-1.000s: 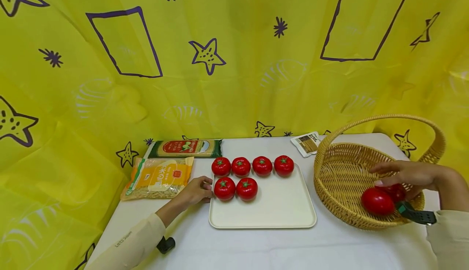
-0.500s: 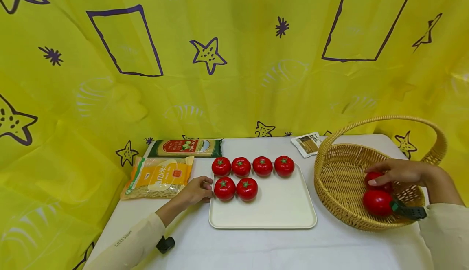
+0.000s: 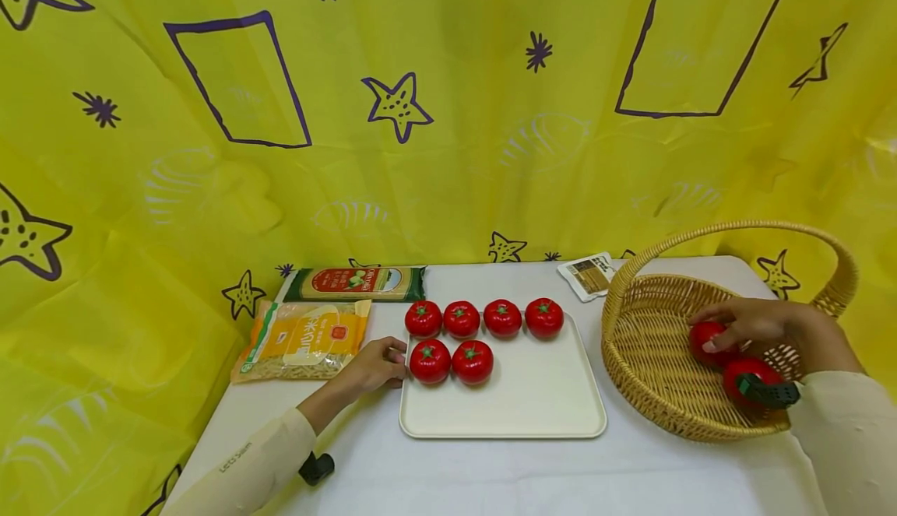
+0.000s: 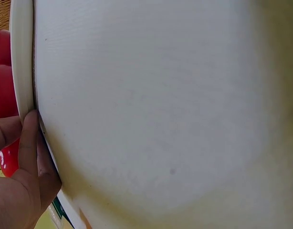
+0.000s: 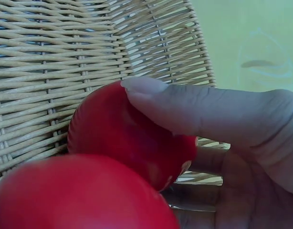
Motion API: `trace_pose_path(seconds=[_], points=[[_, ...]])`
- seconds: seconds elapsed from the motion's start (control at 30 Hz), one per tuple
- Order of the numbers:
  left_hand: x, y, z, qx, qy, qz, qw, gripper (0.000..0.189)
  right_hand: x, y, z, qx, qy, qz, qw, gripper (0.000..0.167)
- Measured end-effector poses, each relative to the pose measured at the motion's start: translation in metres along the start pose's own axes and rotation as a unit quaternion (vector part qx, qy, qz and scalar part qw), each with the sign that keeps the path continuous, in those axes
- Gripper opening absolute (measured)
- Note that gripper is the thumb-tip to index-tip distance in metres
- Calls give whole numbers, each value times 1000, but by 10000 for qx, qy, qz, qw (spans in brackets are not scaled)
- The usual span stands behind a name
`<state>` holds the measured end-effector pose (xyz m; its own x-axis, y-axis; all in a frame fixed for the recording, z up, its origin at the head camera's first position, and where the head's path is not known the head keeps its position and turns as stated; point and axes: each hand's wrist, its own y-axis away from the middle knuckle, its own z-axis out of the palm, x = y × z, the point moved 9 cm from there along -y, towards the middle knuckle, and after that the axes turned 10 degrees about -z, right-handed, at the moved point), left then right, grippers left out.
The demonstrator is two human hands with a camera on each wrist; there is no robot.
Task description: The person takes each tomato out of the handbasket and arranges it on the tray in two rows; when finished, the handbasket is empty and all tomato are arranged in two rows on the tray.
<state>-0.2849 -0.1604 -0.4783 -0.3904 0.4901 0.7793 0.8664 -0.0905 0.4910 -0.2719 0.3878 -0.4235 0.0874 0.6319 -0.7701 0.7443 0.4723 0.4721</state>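
Observation:
My right hand [image 3: 753, 329] is inside the wicker basket [image 3: 641, 391] and grips a red tomato [image 3: 710, 342]. In the right wrist view, the thumb lies over this tomato [image 5: 132, 138] and the fingers curl behind it. A second tomato [image 5: 84, 195] sits close beside it, partly covered by the wrist camera in the head view. My left hand [image 3: 378, 366] pinches the left rim of the cream tray [image 3: 536, 391], thumb and finger at the edge. On the tray, red tomatoes with green stems stand in two rows, the front pair led by a tomato [image 3: 430, 361] near the left hand.
Left of the tray lie a yellow-orange bag of dry food [image 3: 304, 341] and a green noodle package [image 3: 357, 283]. A small white packet [image 3: 587, 275] rests behind, near the basket. The basket's tall handle [image 3: 736, 226] arches over it. A yellow curtain [image 3: 448, 173] hangs behind the table.
My right hand has moved left and down inside the basket and taken hold of a tomato, shifting it leftward. The other tomato has rolled right. My left hand stays at the tray rim.

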Motion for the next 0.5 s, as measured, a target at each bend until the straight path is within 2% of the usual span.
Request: trace_pose_path(seconds=[0.2, 0.5], points=[[0, 0, 0, 17, -57, -47, 10000, 37, 2, 0, -1, 119, 48, 101, 9999, 67], [1, 0, 1, -14, -44, -24, 10000, 37, 2, -3, -1, 219, 160, 45, 9996, 65]])
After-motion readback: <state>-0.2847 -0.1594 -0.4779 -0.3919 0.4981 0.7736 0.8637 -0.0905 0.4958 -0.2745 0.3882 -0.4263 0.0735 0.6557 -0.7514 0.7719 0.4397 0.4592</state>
